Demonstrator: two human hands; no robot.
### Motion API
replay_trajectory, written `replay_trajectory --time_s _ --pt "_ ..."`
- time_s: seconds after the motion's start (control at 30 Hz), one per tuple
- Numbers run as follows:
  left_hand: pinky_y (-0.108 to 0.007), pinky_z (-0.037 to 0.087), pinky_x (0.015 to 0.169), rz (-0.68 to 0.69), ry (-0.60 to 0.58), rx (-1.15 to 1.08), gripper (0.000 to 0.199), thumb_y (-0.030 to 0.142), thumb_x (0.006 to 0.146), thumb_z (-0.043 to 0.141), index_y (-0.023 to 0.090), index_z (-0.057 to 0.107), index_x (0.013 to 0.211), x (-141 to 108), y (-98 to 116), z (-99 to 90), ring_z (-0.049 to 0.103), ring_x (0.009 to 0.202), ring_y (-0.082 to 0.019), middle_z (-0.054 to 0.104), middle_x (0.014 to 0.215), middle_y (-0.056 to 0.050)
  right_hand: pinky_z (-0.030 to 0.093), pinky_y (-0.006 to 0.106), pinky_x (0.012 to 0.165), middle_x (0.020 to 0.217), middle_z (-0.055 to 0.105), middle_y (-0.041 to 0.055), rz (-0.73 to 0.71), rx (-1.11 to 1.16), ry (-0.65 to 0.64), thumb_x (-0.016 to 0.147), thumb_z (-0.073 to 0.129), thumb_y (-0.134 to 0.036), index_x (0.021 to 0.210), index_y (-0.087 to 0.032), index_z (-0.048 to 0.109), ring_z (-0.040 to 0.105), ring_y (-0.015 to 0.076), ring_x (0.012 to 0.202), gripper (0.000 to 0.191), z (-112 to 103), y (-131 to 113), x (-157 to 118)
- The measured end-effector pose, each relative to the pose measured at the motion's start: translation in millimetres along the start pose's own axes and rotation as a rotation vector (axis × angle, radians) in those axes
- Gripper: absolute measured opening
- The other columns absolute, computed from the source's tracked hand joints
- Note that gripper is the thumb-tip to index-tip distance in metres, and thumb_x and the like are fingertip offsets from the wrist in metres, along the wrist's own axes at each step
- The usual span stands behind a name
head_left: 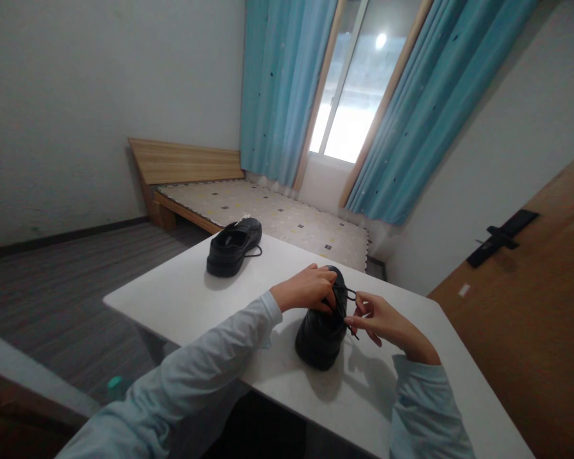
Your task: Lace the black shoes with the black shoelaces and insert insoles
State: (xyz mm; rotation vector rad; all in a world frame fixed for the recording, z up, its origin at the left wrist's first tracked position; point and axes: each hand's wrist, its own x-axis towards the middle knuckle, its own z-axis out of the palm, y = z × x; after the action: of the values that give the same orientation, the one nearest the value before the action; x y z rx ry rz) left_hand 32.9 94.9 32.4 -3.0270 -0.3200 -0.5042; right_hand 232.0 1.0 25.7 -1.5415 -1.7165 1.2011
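A black lace-up shoe (320, 338) stands on the white table (268, 258), its heel toward me. My left hand (310, 288) lies over the shoe's upper from the left, its fingers curled down at the laces; what the fingertips grip is hidden. On the shoe's right side, my right hand (375, 319) pinches a black shoelace (351, 293) between thumb and fingers, and a lace end pokes out below the thumb. Farther back on the left, a second black shoe (233, 247) sits upright with a loop of lace hanging beside it.
Behind the table is a bed with a bare patterned mattress (287, 213) and a wooden headboard (186, 162). Blue curtains (287, 83) flank a bright window (358, 89). A wooden door (530, 319) stands close on the right. A green-capped object (115, 384) is at lower left.
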Motion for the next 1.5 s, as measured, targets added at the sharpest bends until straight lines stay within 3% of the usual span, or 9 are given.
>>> replay_trajectory --time_s 0.23,0.47,0.7,0.9,1.0,1.17,1.27,1.4,1.5 --pt "-0.029 0.028 0.068 0.022 -0.013 0.122 0.008 0.031 0.073 0.071 0.026 0.072 0.079 3 9 4.1 0.048 0.090 -0.018 0.057 0.092 -0.004 0.030 0.015 0.024 0.055 0.063 -0.0027 -0.032 0.063 -0.096 0.068 0.072 -0.045 0.073 -0.022 0.034 0.046 0.0070 0.031 0.044 4 -8 -2" --pt "-0.031 0.028 0.066 -0.028 0.005 0.149 0.013 0.023 0.082 0.060 0.021 0.070 0.075 6 17 8.5 0.050 0.082 -0.017 0.060 0.087 -0.004 0.030 0.013 0.027 0.053 0.061 -0.0049 -0.083 0.123 -0.120 0.074 0.068 -0.038 0.086 -0.019 0.046 0.043 0.0049 0.029 0.031 2 -14 -6" --pt "-0.031 0.030 0.065 -0.080 0.022 0.176 0.019 0.022 0.086 0.054 0.017 0.069 0.075 7 20 9.9 0.052 0.082 -0.018 0.060 0.085 -0.006 0.028 0.015 0.030 0.053 0.061 -0.0005 -0.142 0.140 -0.043 0.074 0.066 -0.036 0.080 -0.012 0.066 0.049 0.0058 0.032 0.024 -1 -15 -8" --pt "-0.030 0.032 0.064 -0.071 0.016 0.151 0.018 0.021 0.085 0.055 0.016 0.069 0.075 6 20 10.5 0.052 0.084 -0.018 0.060 0.086 -0.007 0.036 0.017 0.036 0.075 0.071 0.0074 -0.220 0.232 -0.076 0.073 0.071 -0.030 0.088 -0.016 0.069 0.062 0.0121 0.050 0.021 2 -16 -9" --pt "-0.029 0.032 0.063 -0.046 0.032 0.111 0.013 0.023 0.082 0.060 0.018 0.070 0.075 5 16 10.7 0.052 0.084 -0.017 0.060 0.087 -0.005 0.041 0.020 0.040 0.070 0.071 0.0067 -0.287 0.276 -0.062 0.069 0.075 -0.027 0.084 -0.016 0.071 0.063 0.0139 0.055 0.019 1 -13 -10" --pt "-0.024 0.035 0.064 0.036 0.016 -0.130 0.007 0.023 0.077 0.067 0.023 0.073 0.080 4 4 3.4 0.053 0.076 -0.014 0.060 0.079 -0.002 0.039 0.023 0.044 0.055 0.059 -0.0001 -0.559 0.388 0.091 0.070 0.076 -0.033 0.074 -0.021 0.073 0.051 0.0099 0.049 0.013 -2 -8 -11" --pt "-0.019 0.037 0.063 0.035 0.049 -0.402 0.013 0.025 0.077 0.068 0.022 0.074 0.087 2 -7 -3.0 0.052 0.069 -0.009 0.058 0.076 -0.001 0.044 0.024 0.054 0.066 0.056 0.0002 -0.699 0.436 0.220 0.069 0.076 -0.036 0.068 -0.023 0.072 0.053 0.0111 0.062 0.014 -2 -12 -11" --pt "-0.018 0.040 0.069 -0.023 0.169 -0.653 0.018 0.029 0.073 0.071 0.020 0.074 0.088 -2 -21 -7.8 0.054 0.074 -0.009 0.058 0.082 -0.002 0.049 0.038 0.079 0.078 0.061 0.0011 -0.721 0.494 0.315 0.072 0.073 -0.040 0.070 -0.024 0.067 0.060 0.0175 0.081 0.017 3 -19 -8" --pt "-0.020 0.041 0.073 -0.016 0.196 -0.799 0.021 0.031 0.073 0.070 0.018 0.074 0.089 -4 -26 -10.0 0.056 0.077 -0.011 0.061 0.084 -0.004 0.051 0.037 0.070 0.063 0.057 -0.0036 -0.686 0.554 0.322 0.075 0.070 -0.041 0.076 -0.025 0.063 0.060 0.0151 0.063 0.017 9 -18 -1"
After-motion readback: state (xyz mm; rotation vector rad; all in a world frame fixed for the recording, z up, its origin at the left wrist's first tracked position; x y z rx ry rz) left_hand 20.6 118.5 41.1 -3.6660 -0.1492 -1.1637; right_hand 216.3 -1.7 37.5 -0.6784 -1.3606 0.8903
